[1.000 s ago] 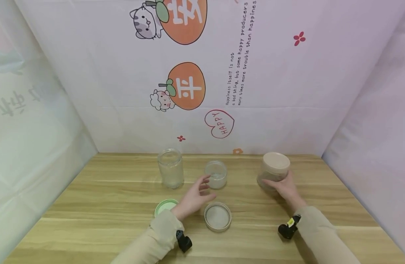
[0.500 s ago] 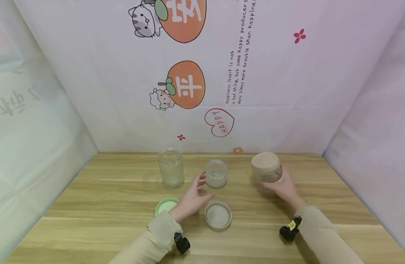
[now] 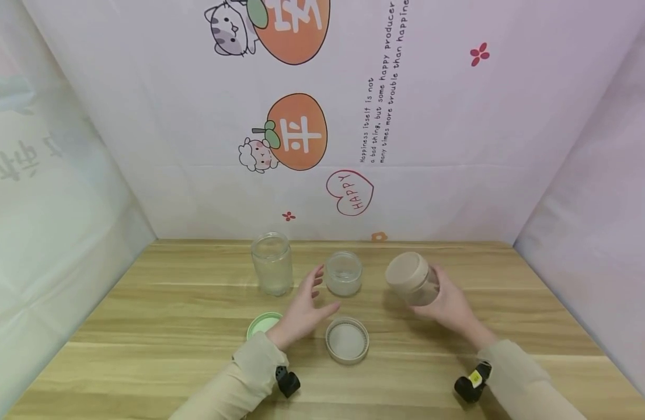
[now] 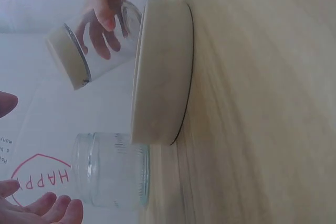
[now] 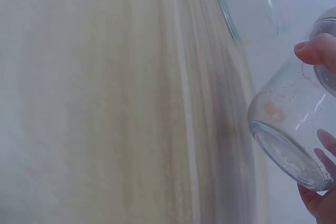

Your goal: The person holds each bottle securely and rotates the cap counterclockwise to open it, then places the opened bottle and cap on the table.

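Observation:
My right hand (image 3: 450, 303) grips a clear jar with a beige lid (image 3: 408, 270), tilted to the left and lifted off the table. The right wrist view shows the jar's clear base (image 5: 289, 153) with fingers around its side. My left hand (image 3: 303, 312) has loosely bent fingers and holds nothing; it hovers close to a short lidless clear jar (image 3: 344, 280). A loose beige lid (image 3: 347, 340) lies inside up on the table near the left thumb. Beneath the left wrist, a green lid (image 3: 264, 324) is partly hidden.
A tall lidless clear jar (image 3: 272, 268) stands at the back left of the wooden table (image 3: 159, 326). A white printed sheet (image 3: 432, 146) hangs behind the table, with pale sheets along both sides.
My right hand has raised the lidded jar from the table, moved it left and tipped its lid leftward. The left hand has shifted only slightly.

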Motion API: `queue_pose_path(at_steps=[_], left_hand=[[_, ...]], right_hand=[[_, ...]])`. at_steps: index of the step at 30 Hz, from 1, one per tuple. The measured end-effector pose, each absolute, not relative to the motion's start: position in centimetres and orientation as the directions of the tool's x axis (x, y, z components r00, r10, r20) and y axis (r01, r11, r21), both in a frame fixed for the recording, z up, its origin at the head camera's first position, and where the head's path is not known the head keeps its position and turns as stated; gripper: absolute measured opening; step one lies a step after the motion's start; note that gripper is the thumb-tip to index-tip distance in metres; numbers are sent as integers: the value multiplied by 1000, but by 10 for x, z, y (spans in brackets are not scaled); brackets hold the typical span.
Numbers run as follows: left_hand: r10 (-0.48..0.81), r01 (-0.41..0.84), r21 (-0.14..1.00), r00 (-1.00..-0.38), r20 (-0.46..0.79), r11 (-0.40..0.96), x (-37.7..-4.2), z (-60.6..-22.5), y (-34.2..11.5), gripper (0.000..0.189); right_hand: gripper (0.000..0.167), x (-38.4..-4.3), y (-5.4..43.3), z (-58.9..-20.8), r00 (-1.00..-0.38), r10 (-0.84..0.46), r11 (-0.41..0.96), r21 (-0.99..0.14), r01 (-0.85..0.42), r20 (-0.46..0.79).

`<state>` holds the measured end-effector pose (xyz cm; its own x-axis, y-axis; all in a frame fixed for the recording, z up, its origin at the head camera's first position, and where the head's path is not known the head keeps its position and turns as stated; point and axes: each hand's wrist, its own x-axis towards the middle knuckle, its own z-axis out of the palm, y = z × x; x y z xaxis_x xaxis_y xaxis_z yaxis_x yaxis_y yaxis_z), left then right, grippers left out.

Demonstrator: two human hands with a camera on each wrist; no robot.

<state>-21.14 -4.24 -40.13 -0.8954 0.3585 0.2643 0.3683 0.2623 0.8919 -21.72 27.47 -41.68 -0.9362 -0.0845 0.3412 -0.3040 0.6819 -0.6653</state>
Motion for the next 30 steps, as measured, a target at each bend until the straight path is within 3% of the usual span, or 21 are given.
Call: queue_pose_path(at_steps=[7,16,25,30], left_hand=[[390,440,846,-866,312,301,-212,-399,-41,82],[464,465,806,-842,275,366,-204,-386,-34,82],[565,632,689,-732,380,356,-200,-379,-25,82],[607,656,652,-709,360,380,-196,-373,-23,87]], right_hand=[[95,-204,260,-411,-921,-142,650,-668,-362,362],[95,-186,237,-402,-888,-233,629,-635,-448,396],[97,-174,216,-398,-838,-342,614,-574,-541,424],[98,-168,206,-396,-830,-365,629,-546,-554,421]])
